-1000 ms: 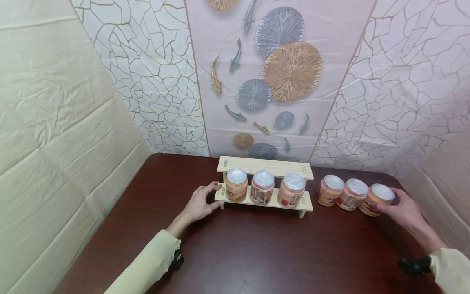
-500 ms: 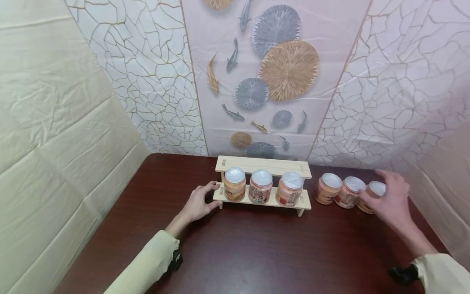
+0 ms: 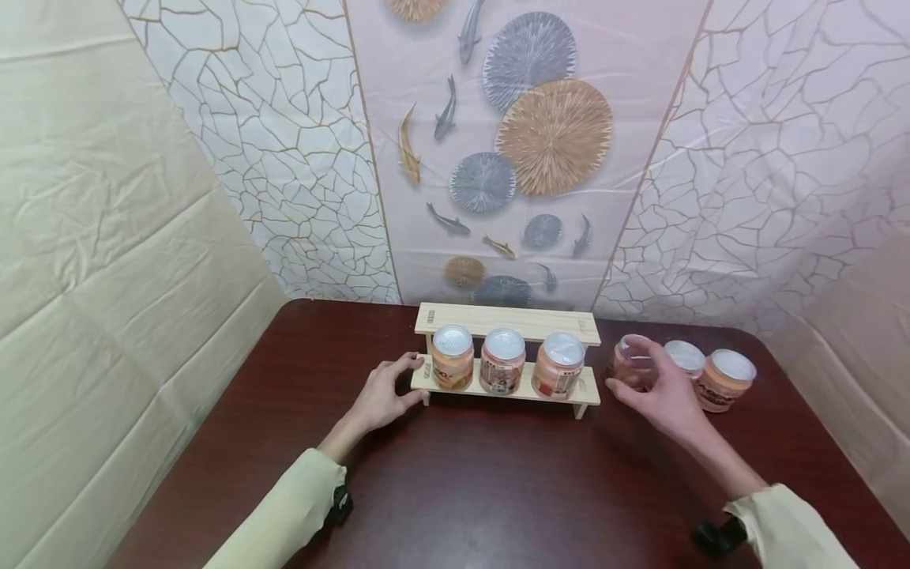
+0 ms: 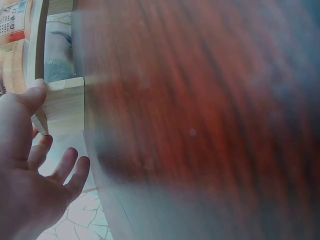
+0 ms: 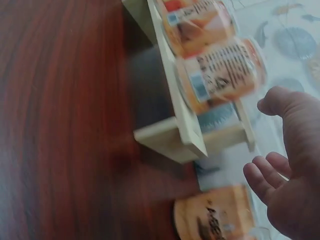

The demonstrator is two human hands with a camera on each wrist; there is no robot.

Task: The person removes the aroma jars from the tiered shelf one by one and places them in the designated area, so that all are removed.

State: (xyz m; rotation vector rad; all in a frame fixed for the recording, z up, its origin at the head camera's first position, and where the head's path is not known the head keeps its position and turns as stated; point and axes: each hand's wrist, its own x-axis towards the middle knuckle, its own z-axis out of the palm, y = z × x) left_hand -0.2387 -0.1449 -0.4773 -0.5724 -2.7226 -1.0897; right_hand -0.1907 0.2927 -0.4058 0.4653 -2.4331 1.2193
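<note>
A two-tier wooden rack (image 3: 506,321) bears three lidded jars on its lower shelf: an orange one (image 3: 453,370), a pinkish middle one (image 3: 502,373) and a right one (image 3: 558,378). My left hand (image 3: 379,399) pinches the lower shelf's left end between thumb and fingers, as the left wrist view shows on the rack end (image 4: 66,105). Over the nearest of three jars on the table, a left jar (image 3: 620,367), my right hand (image 3: 668,397) reaches with thumb and fingers spread. In the right wrist view that hand (image 5: 300,165) stands apart from the jar (image 5: 215,212) below.
Right of that jar stand a middle jar (image 3: 685,357), partly behind my hand, and a rightmost jar (image 3: 723,383). The dark brown table (image 3: 455,482) ends at a patterned cloth backdrop (image 3: 334,197), with beige cloth (image 3: 92,261) at the left.
My right hand has let go of the rightmost jar and moved left across the row to the left jar. My left hand keeps its hold on the rack. The view has shifted slightly.
</note>
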